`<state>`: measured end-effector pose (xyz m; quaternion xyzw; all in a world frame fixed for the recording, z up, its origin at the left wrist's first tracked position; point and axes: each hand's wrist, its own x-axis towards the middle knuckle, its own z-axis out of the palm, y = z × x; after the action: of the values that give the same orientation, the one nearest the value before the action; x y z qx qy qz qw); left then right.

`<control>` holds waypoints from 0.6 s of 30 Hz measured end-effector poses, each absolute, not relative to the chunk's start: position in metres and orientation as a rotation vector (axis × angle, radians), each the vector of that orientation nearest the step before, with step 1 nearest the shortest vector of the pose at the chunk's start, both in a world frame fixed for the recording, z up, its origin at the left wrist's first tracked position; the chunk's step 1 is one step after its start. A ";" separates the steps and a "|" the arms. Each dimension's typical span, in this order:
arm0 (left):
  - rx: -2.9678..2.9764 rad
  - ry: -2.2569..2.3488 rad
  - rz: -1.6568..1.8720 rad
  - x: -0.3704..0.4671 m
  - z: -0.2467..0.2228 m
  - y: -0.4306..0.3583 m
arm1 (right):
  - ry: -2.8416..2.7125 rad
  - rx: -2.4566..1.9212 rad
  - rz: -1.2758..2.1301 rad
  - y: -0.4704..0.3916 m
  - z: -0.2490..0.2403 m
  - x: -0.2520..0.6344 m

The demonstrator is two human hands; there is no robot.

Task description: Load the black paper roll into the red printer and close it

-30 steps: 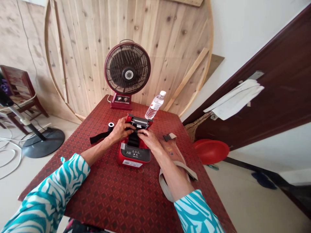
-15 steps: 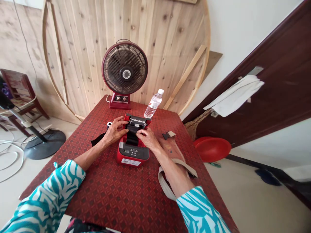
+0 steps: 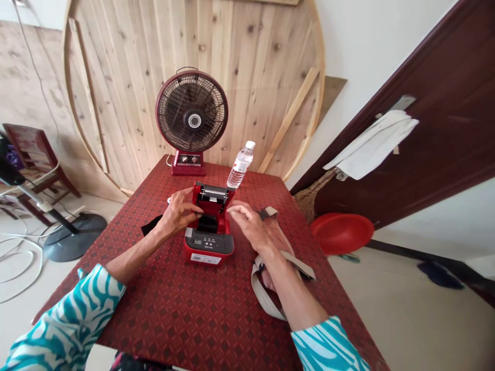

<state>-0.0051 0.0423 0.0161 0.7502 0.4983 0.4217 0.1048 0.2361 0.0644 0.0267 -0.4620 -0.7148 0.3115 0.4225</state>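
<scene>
A small red and black printer (image 3: 209,249) stands on the patterned red table (image 3: 170,309), its lid raised and tilted back. Inside lies a black roll (image 3: 207,222). My left hand (image 3: 178,212) is at the printer's left side, fingertips reaching over its open compartment; whether they pinch anything there is too small to tell. Just right of the raised lid is my right hand (image 3: 248,221), thumb and fingers drawn together off the roll; what they hold, if anything, cannot be made out. A black strip (image 3: 150,225) lies left of my left wrist.
Behind the printer stand a red fan (image 3: 194,121) and a water bottle (image 3: 240,166). A clear bag with beige straps (image 3: 266,296) lies under my right forearm. Beyond the table's right edge is a red basin (image 3: 342,233); a white cloth (image 3: 373,147) hangs on the door.
My right hand has moved right, away from the printer's compartment. My left hand remains at its left side. The whole view has shifted slightly.
</scene>
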 end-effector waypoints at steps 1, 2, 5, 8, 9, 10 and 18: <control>2.250 1.477 1.257 -0.007 0.019 0.038 | -1.685 -1.171 0.779 0.061 0.031 0.238; 2.282 1.482 1.272 -0.008 0.023 0.033 | -1.589 -1.163 0.771 0.059 0.035 0.240; 2.353 1.431 1.279 -0.003 0.033 0.016 | -1.452 -1.038 0.751 0.061 0.043 0.237; 2.442 1.311 1.220 0.007 0.035 -0.001 | -1.498 -0.946 0.708 0.070 0.044 0.228; 2.475 1.271 1.202 0.009 0.034 -0.006 | -1.522 -0.934 0.689 0.073 0.043 0.225; 2.506 1.237 1.182 0.011 0.032 -0.010 | -1.543 -0.925 0.672 0.076 0.042 0.222; 2.762 1.126 1.072 0.007 0.037 -0.034 | -1.593 -0.902 0.620 0.084 0.044 0.209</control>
<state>0.0070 -0.0342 0.0374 0.8713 0.3552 0.3383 -0.0138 0.2087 0.0842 0.0439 -0.3841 -0.6783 0.2640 0.5681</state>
